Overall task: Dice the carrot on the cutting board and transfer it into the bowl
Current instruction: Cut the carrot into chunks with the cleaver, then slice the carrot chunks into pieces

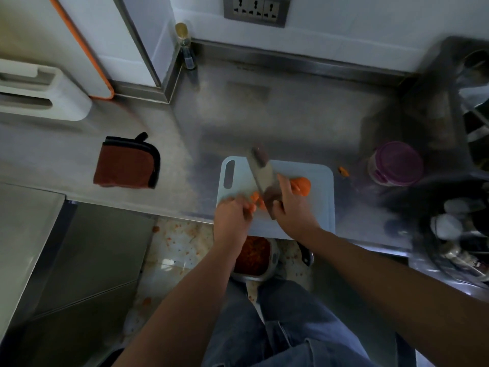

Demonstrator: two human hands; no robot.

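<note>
Lying on cutting board (pixel 317 197), stubby orange carrot (pixel 301 185), cut pieces (pixel 255 197), blurred cleaver (pixel 260 173)

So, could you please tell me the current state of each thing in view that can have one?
cleaver: gripped by the right hand, blade over the cutting board
carrot chunk: uncut, lying on the board
carrot pieces: cut, held by the left hand
bowl: holds diced carrot, below the counter edge
jar: lid on
cloth: folded
</note>
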